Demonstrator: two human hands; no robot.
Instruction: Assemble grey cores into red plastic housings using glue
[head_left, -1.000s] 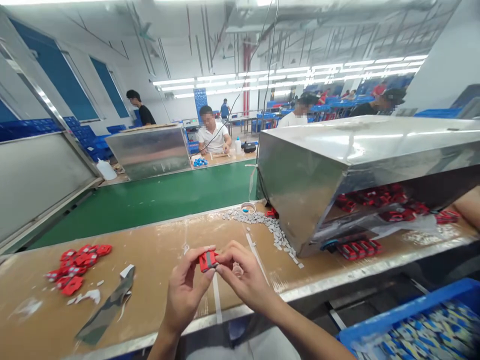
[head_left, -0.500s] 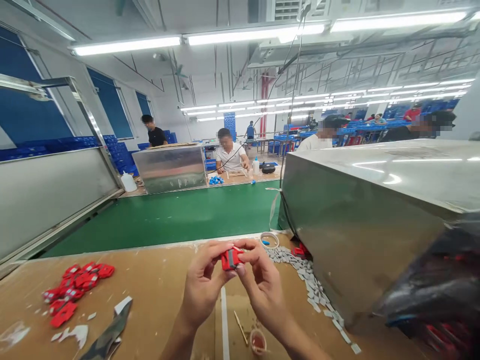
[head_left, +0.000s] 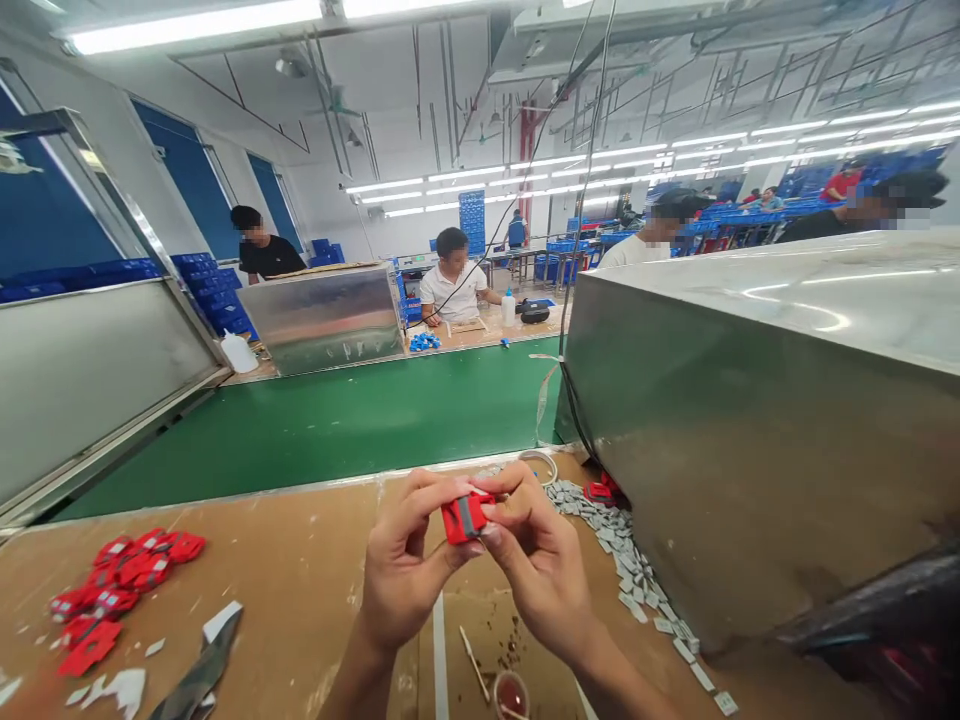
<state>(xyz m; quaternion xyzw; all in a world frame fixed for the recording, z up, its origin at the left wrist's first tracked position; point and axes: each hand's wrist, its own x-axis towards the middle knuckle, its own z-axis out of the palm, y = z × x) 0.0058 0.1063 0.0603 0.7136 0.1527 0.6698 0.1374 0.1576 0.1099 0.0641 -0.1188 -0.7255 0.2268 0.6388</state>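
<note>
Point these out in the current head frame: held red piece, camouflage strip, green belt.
Held red piece (head_left: 464, 517): head view, on its gray band.
Camouflage strip (head_left: 201, 671): head view, mid-length.
Green belt (head_left: 337, 410): head view, bare top surface.

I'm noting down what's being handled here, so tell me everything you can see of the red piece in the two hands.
The red piece is small and blocky, with a grey band across the face turned to the camera. It may be plastic, but its material is hard to tell. It is held slightly tilted above the brown worktop, between the thumbs and fingers of the left hand and right hand, which partly cover it. Finer detail is too small.
</note>
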